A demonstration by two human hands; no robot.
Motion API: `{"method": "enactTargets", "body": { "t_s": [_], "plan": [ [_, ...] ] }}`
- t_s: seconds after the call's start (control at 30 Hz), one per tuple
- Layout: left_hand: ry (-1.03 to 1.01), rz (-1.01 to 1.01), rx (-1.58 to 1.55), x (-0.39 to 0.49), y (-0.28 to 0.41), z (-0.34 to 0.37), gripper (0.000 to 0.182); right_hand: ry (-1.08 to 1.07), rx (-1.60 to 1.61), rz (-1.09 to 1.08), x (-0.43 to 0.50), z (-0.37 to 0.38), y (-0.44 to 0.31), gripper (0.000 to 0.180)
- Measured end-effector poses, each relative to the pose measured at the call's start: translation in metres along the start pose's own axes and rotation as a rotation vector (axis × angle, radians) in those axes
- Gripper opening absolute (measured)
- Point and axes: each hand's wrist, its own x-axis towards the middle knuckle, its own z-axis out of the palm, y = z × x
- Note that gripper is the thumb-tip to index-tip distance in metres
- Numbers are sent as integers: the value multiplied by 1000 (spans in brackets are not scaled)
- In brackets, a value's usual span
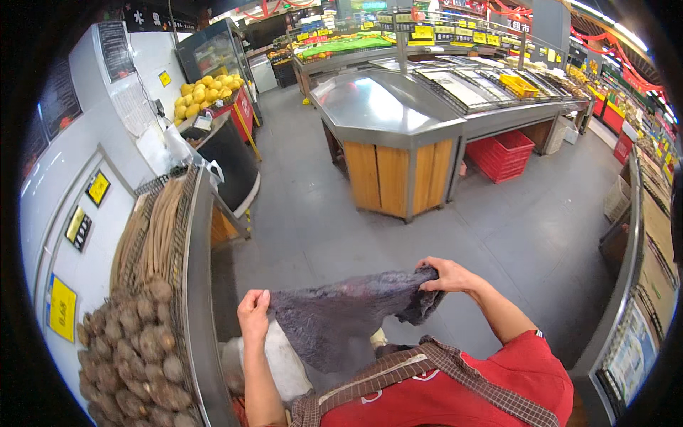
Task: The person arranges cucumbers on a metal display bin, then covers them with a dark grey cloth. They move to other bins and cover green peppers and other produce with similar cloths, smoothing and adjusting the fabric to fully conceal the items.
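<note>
A dark grey-purple cloth [341,309] hangs stretched between my two hands in front of my apron. My left hand [253,315] pinches its left corner between thumb and fingers. At the other end, my right hand [447,275] grips the bunched right part, and a loose fold droops below it. The cloth looks worn and damp-dark. Behind its lower left edge a white sack or bag [283,363] shows, partly hidden by the cloth and my left arm.
Taro roots [133,363] and long brown yams [160,229] fill a metal-edged stand on my left. Ahead stands a steel-topped display counter [395,107] with wooden panels, red crates [501,155] beneath it. Yellow fruit [205,96] is piled back left. Another shelf [635,299] runs along my right.
</note>
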Motion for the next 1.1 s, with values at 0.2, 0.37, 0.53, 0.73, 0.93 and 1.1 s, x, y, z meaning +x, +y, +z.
{"method": "enactTargets", "body": {
  "t_s": [0.2,0.37,0.53,0.73,0.93,1.1],
  "plan": [
    [83,-25,177,203,-7,-24,14,68,-34,-57,277,-29,-28,39],
    [234,-13,195,348,-62,-31,17,128,65,-152,486,-50,-62,33],
    [262,-130,72,532,-133,-9,20,199,145,-116,680,-72,-75,33],
    [112,-36,88,810,-161,43,20,290,-1,-34,899,-146,-78,35],
    [36,109,260,1052,-194,103,20,380,276,-14,1112,-193,-36,28],
    [18,43,501,1219,-217,131,28,277,417,5,1314,-240,-24,29]
  ]
}}
